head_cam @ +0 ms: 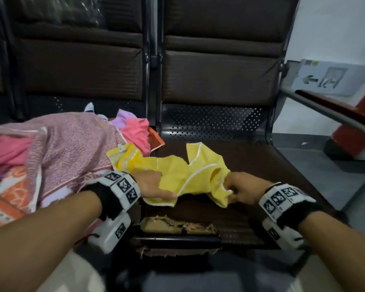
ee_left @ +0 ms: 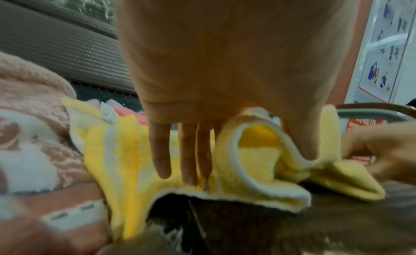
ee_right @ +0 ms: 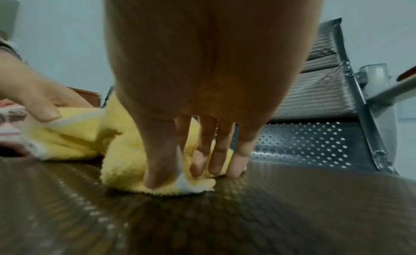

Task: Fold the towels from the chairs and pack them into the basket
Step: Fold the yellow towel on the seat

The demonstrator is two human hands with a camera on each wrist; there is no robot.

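Head view: both hands, left hand (head_cam: 151,186) and right hand (head_cam: 243,187), apparently pinch the yellow towel (head_cam: 198,171).

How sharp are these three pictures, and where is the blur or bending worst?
Head view: dim, chair frame bowed by the wide lens, forearms smeared at the bottom, yellow towel fairly clear. Left wrist view: left hand looms large and soft, the pink towel blurred. Right wrist view: right hand fills the frame, the seat streaked in front.
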